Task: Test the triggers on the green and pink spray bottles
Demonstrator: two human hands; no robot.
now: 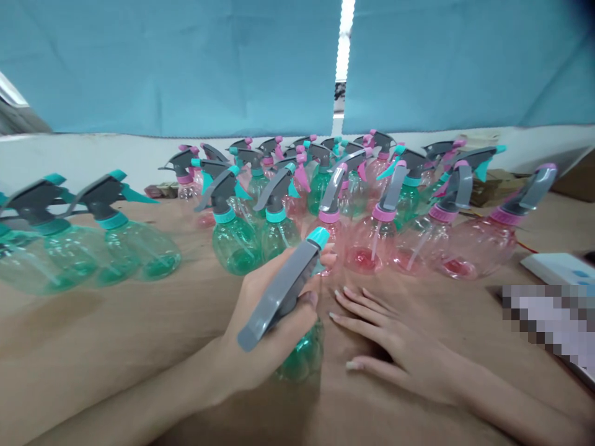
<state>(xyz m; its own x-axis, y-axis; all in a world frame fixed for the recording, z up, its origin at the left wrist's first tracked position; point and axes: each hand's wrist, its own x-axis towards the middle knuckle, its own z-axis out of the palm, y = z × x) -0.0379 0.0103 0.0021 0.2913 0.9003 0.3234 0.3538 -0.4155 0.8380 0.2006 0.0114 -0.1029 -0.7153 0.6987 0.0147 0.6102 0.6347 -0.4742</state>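
Observation:
My left hand (274,310) is wrapped round the grey trigger head of a green spray bottle (304,353) in front of me. Its turquoise nozzle points away from me, and my hand hides the neck and part of the body. To the right of that bottle, my right hand (395,347) lies on the table with its fingers spread, holding nothing. Just beyond my hands stand a green spray bottle (237,248) with a turquoise collar and a pink spray bottle (369,248) with a pink collar.
Several more green bottles (158,254) stand at the left, and pink ones (458,254) at the right. Behind them are further rows of both colours. A white box (558,272) and a blurred-out flat object (553,328) lie at the right. A blue cloth (186,68) hangs behind.

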